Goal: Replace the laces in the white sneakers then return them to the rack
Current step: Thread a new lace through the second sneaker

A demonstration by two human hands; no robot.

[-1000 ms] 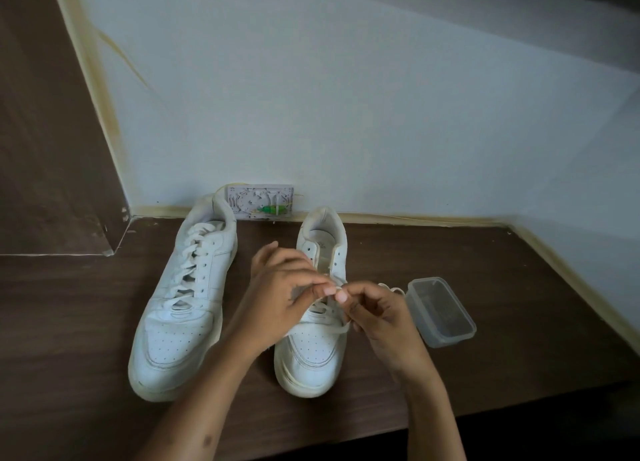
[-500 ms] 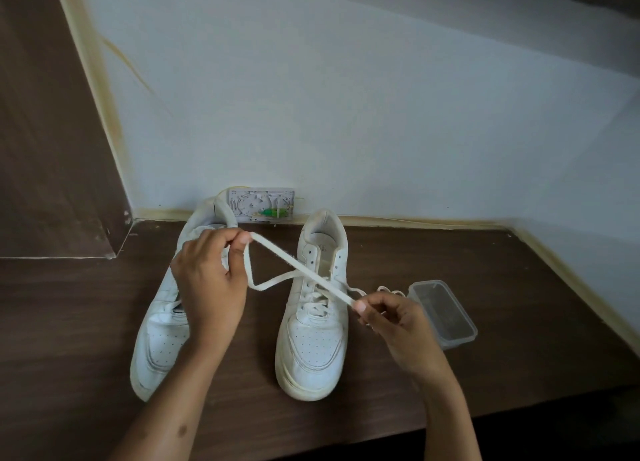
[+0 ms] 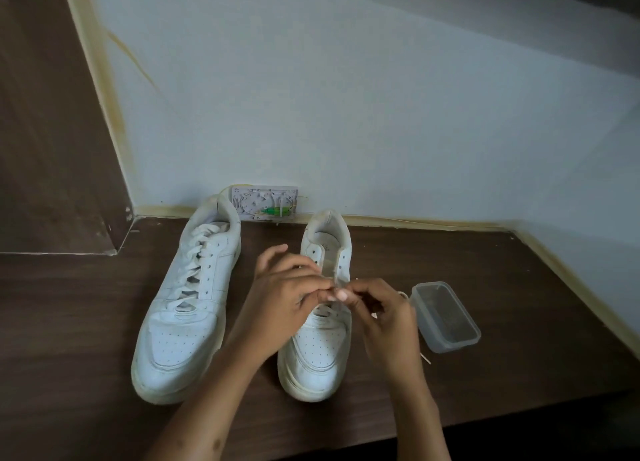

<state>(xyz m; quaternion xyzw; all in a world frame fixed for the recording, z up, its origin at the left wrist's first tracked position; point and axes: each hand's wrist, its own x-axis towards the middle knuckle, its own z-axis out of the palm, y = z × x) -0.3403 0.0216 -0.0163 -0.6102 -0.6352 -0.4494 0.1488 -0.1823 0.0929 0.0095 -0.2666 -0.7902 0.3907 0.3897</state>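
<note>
We've got both hands over the right sneaker [image 3: 320, 349] at 6 o'clock on the dark wood floor [image 3: 519, 322], left hand [image 3: 282, 308] and right hand [image 3: 384, 318] both pinching the lace [image 3: 334, 280] fingertip to fingertip. Laced-up left sneaker [image 3: 187, 304] sits just beside it at 9 o'clock, clear plastic tub [image 3: 445, 317] at 3 o'clock.

Sneakers [image 3: 187, 308] white perforated leather-look, matt; container [image 3: 445, 317] clear plastic; floor [image 3: 69, 322] dark wood-grain, smooth.
</note>
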